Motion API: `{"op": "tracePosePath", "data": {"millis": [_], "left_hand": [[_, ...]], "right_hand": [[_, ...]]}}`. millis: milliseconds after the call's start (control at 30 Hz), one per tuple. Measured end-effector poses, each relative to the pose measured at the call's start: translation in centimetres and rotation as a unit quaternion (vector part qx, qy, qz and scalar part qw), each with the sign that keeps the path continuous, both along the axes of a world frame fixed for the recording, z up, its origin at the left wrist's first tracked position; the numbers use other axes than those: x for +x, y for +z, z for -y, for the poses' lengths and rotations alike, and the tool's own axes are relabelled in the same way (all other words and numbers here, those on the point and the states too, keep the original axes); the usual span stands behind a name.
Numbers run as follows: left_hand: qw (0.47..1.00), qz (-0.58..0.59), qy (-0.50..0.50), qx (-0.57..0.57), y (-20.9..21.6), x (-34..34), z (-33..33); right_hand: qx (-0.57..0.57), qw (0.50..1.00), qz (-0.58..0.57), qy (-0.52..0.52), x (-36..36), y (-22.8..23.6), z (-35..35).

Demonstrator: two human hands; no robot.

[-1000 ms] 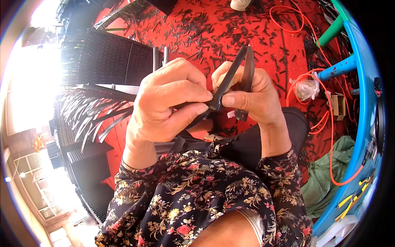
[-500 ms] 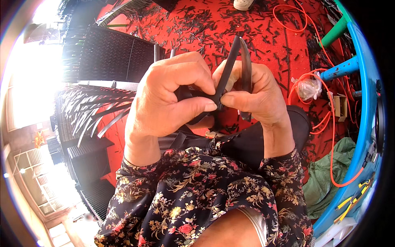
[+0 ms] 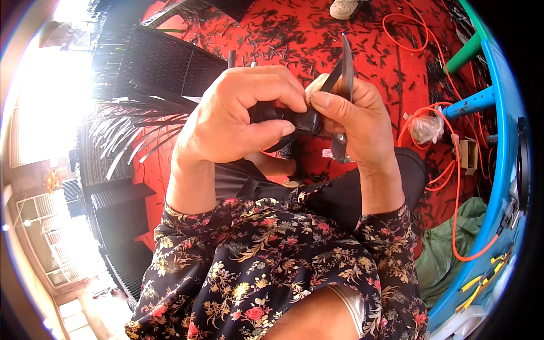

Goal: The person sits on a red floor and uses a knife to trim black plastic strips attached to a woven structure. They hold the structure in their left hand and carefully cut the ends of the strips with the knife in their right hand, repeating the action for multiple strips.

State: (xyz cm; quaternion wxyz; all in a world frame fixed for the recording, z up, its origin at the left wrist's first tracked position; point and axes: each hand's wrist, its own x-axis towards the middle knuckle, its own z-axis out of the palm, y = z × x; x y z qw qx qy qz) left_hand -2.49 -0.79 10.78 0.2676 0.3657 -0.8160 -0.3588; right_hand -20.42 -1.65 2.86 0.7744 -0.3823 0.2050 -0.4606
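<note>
My left hand (image 3: 241, 116) is curled round a dark bar-like piece (image 3: 303, 120), whose rounded black end sticks out between thumb and fingers. Close beside that end, my right hand (image 3: 362, 116) pinches a flat black strip (image 3: 347, 71) between thumb and forefinger. The strip bends in a narrow loop above the hand, and its lower part hangs behind the thumb near the palm. Whether the strip is attached to the bar cannot be seen, as my fingers cover that spot.
Black strips (image 3: 141, 127) fan out at the left near a dark woven panel (image 3: 175, 65). Short black offcuts litter the red floor (image 3: 408, 73). An orange hose (image 3: 455, 226), blue frame (image 3: 501, 113), green sack (image 3: 453, 243) and clear plastic bag (image 3: 426, 129) lie right. A shoe (image 3: 343, 8) shows at the top.
My right hand has shifted slightly up, and its thumb has come off the bar's end. The strip's loop has moved up and right, uncovering the bar's rounded end.
</note>
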Motion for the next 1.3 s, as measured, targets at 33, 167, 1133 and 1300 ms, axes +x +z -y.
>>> {"op": "tracePosePath", "data": {"millis": [33,167,1133,1300], "left_hand": [[1.0,0.004,0.004,-0.01,-0.1,-0.1,0.0],[0.999,0.003,0.022,-0.032,-0.4,-0.3,0.0],[0.997,-0.008,0.047,-0.068,-1.8,-0.5,-0.3],[0.996,-0.013,0.041,-0.074,-2.3,-1.0,0.2]], "right_hand": [[0.0,1.0,0.004,0.0,0.0,-0.1,0.1],[0.003,1.0,0.006,-0.009,0.0,-0.3,0.2],[0.032,0.998,-0.056,-0.001,0.2,0.3,0.5],[0.048,0.997,-0.052,-0.04,0.0,0.0,0.3]]}}
